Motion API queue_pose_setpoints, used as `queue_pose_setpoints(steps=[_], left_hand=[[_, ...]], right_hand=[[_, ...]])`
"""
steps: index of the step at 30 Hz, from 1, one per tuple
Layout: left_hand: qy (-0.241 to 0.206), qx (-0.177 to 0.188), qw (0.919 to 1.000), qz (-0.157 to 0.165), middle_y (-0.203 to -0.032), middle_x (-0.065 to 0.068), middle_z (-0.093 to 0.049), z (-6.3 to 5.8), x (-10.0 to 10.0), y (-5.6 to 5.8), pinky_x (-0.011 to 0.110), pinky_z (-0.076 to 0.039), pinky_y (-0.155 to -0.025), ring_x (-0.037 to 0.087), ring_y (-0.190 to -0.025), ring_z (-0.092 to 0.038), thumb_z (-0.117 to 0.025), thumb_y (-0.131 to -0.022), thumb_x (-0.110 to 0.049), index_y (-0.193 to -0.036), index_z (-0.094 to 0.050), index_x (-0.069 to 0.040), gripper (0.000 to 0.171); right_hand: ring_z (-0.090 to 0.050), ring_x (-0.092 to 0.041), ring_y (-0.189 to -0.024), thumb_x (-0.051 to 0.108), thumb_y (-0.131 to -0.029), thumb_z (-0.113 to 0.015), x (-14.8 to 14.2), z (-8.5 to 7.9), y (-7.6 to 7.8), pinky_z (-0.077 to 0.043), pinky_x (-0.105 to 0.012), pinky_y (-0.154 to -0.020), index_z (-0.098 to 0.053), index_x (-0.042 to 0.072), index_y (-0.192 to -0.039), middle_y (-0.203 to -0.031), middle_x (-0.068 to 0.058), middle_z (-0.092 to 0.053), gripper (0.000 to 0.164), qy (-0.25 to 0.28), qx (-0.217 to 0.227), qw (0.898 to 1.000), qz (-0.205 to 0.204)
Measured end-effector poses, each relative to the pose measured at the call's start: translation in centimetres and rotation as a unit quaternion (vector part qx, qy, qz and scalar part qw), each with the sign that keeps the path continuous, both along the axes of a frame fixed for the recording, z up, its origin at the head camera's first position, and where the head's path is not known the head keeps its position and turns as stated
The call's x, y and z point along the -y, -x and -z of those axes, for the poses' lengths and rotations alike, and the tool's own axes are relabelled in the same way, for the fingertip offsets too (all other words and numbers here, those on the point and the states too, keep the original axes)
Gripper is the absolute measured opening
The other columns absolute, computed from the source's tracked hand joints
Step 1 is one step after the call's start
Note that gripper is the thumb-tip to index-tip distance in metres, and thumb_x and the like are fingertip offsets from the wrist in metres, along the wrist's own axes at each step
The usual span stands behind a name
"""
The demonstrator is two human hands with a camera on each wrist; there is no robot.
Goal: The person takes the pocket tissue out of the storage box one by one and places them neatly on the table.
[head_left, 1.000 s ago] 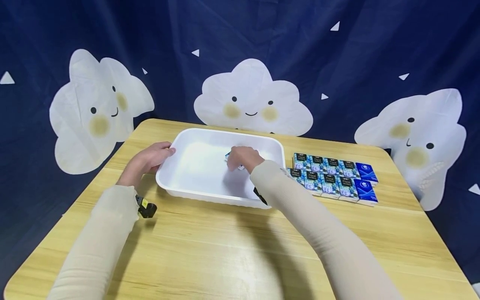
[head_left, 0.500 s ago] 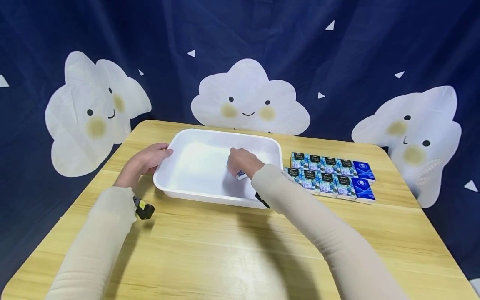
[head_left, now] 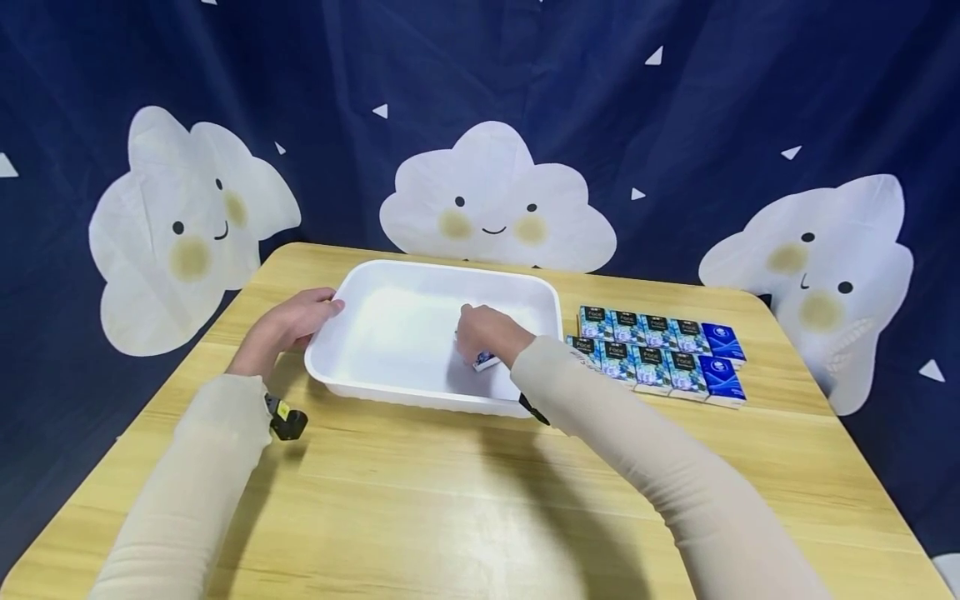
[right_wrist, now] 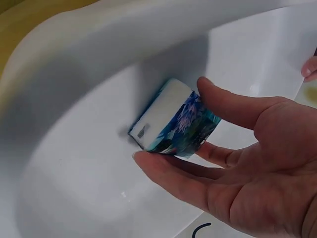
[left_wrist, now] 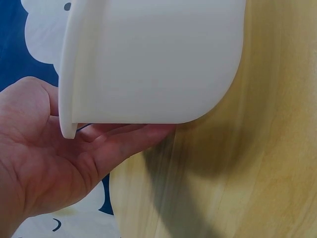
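Note:
A white plastic tub (head_left: 390, 367) sits on the table, its left rim gripped by my left hand (head_left: 303, 315). In the left wrist view, the fingers of that left hand (left_wrist: 69, 153) lie along the tub's outer wall (left_wrist: 158, 64); the thumb is mostly hidden there. Inside the tub, my right hand (head_left: 487, 329) pinches a small pack of tissues (head_left: 486, 361). The right wrist view shows this tissue pack (right_wrist: 173, 119), blue and floral with a white side, tilted between the thumb and fingers of the right hand (right_wrist: 257, 168), close to the tub floor.
Two rows of similar tissue packs (head_left: 652, 367) lie right of the tub, mostly floral, with a plain blue pack (head_left: 722, 379) at each row's right end. The wooden table (head_left: 420, 508) ends at a dark blue curtain (head_left: 330, 100) with cloud prints.
My right hand has shifted slightly toward the near side of the tub with the tissue pack, which now shows below the fingers. The left hand keeps its hold on the rim.

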State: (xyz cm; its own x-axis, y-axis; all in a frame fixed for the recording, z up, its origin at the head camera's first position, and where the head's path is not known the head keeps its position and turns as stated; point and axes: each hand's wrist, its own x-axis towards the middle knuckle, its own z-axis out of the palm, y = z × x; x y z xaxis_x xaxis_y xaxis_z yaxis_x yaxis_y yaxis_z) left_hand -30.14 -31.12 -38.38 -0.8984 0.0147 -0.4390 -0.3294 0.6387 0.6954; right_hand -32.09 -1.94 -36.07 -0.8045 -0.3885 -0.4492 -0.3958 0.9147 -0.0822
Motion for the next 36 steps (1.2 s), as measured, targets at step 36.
queue_pose_setpoints(steps=[36], left_hand=[[0.011,-0.001,0.9999,0.0,-0.153,0.024,-0.036,0.1,0.0,-0.1,0.037,-0.048,-0.092,0.036,-0.126,-0.046,-0.03,-0.111,-0.034,-0.162,-0.014,-0.005,0.06]], right_hand=[[-0.065,-0.024,-0.09,0.026,-0.09,-0.068,-4.1,-5.7,0.1,-0.057,-0.036,-0.069,-0.049,0.007,-0.134,-0.109,-0.012,-0.063,0.051,0.118,-0.011,0.99,0.075]])
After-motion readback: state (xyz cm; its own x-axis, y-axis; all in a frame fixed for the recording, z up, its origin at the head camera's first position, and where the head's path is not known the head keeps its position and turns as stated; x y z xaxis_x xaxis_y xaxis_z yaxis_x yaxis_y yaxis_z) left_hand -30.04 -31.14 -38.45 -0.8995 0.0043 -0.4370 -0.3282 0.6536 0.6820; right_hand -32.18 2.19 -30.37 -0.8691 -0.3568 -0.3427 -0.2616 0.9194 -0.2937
